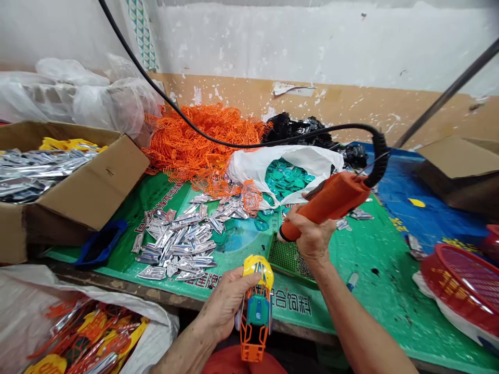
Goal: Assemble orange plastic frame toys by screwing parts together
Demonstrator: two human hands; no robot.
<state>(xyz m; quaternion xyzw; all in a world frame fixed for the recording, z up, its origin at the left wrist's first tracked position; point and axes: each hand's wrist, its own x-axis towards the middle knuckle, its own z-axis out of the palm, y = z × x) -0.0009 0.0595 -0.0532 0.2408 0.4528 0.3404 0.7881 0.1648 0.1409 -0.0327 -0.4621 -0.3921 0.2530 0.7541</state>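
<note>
My left hand (226, 301) is closed around a toy car (256, 306) with a yellow top, a teal middle and an orange cage frame, held near the table's front edge. My right hand (310, 234) grips an orange electric screwdriver (329, 202), tip pointing down-left over a small green tray (286, 257). A black cable (241, 143) runs from the tool up to the top left. Silver metal pieces (179, 241) lie scattered on the green mat left of the tray.
A pile of orange cage frames (198, 140), a white bag of teal parts (286, 174) and black parts (300, 130) lie at the back. A cardboard box (89, 187) of silver pieces stands left, a red basket (463, 280) right, a bag of finished toys (86, 337) bottom left.
</note>
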